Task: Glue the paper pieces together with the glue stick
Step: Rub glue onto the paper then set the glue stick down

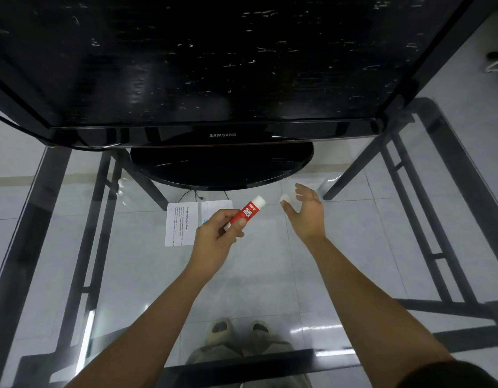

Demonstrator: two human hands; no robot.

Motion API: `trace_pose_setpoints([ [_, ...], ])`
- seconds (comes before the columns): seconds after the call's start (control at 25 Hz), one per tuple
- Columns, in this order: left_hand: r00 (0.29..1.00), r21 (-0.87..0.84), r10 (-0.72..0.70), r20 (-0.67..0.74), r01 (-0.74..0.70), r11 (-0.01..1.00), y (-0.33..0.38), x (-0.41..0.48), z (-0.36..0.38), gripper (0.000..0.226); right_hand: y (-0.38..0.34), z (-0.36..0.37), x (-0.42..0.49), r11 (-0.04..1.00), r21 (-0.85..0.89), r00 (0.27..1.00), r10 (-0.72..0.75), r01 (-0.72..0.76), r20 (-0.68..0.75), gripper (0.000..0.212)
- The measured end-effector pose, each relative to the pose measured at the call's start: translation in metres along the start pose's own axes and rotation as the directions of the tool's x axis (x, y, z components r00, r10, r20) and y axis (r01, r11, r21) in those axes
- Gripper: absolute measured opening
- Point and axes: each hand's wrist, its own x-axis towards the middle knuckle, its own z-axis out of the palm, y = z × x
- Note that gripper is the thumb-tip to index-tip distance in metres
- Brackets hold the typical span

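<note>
Head view: over a clear glass table with a black metal frame (46, 197), the left hand (214, 243) grasps one red-and-white glue stick (246, 212), fingers curled round its lower barrel and its white end tilted up toward the right. The right hand (308, 217), close beside it, pinches one small white round cap (284, 198) at the thumb tip. Two white paper pieces, one printed sheet (180, 228) and one paler slip (216, 209), lie side by side on the glass just behind the left hand, before one black Samsung monitor (222, 79).
</note>
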Motion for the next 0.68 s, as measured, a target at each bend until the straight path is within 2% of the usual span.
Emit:
trace_pose_setpoints([
  [0.12,1.000,-0.025,0.030,-0.003,-0.030,0.999,0.014,-0.002,-0.001,0.016,-0.033,-0.015,-0.030,0.986,0.149,0.997,-0.074,0.072,0.010,0.026],
  [0.24,0.999,-0.045,0.021,-0.026,-0.022,0.999,0.025,-0.008,0.000,0.023,-0.064,-0.028,-0.062,0.934,0.358,0.985,-0.057,-0.006,0.164,0.022],
  [0.32,0.998,-0.053,0.048,-0.026,-0.050,0.997,0.031,-0.013,0.001,0.028,-0.075,-0.032,-0.074,0.904,0.428,0.974,-0.081,-0.017,0.211,0.018],
  [0.4,0.998,-0.060,0.069,-0.010,-0.070,0.996,0.036,-0.018,0.003,0.030,-0.083,-0.035,-0.080,0.878,0.478,0.974,-0.076,-0.038,0.216,0.019],
  [0.48,0.997,-0.061,0.075,0.015,-0.074,0.995,0.036,-0.023,0.004,0.027,-0.085,-0.036,-0.084,0.852,0.517,0.977,-0.034,-0.081,0.209,0.029],
  [0.56,0.999,-0.128,0.018,0.045,-0.012,0.992,0.033,-0.031,0.005,0.023,-0.084,-0.038,-0.089,0.836,0.539,0.982,-0.005,-0.100,0.189,0.043],
  [0.68,0.979,-0.335,-0.150,0.140,0.189,0.923,0.028,-0.040,0.004,0.025,-0.083,-0.043,-0.097,0.828,0.553,0.986,-0.001,-0.094,0.169,0.043],
])
